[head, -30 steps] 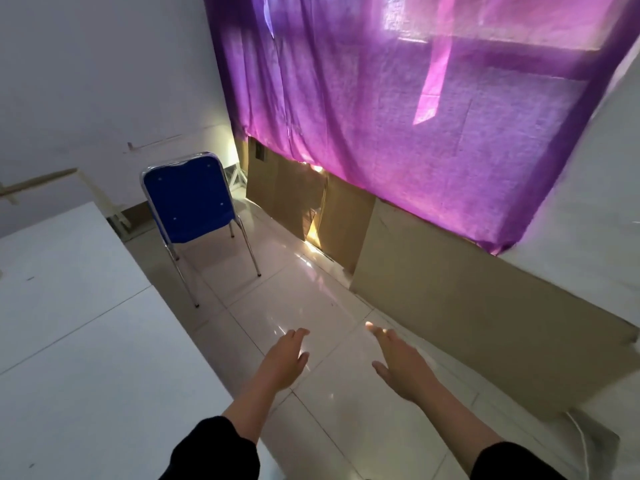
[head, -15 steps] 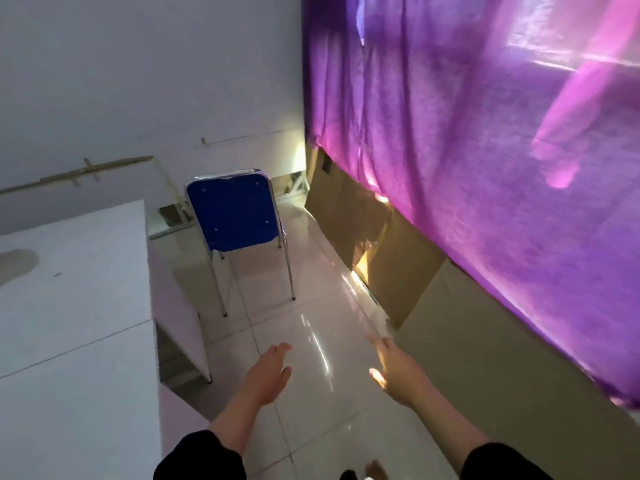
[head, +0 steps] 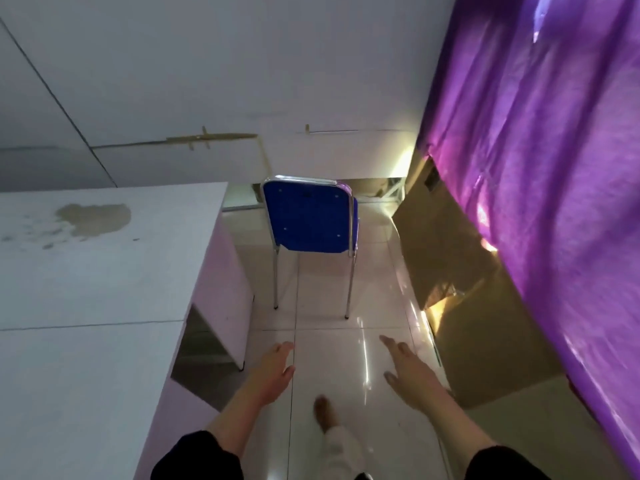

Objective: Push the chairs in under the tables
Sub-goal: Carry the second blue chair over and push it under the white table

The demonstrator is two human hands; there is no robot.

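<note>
A blue chair point(head: 308, 216) with chrome legs stands on the tiled floor straight ahead, its back toward me, out in the aisle beside the far end of the white table point(head: 86, 271) on my left. My left hand point(head: 273, 372) and my right hand point(head: 408, 372) are stretched forward over the floor, both empty with fingers apart, well short of the chair. A bare foot point(head: 323, 412) is stepping forward between my arms.
Brown cardboard sheets point(head: 446, 271) lean along the right wall under a purple curtain point(head: 540, 168). A white wall point(head: 242, 81) closes the aisle behind the chair. The table has a brownish stain point(head: 93, 218) on top.
The view has swung left and I have walked forward; the chair is now centred ahead and closer. Both hands stay open and extended. A foot has come into view.
</note>
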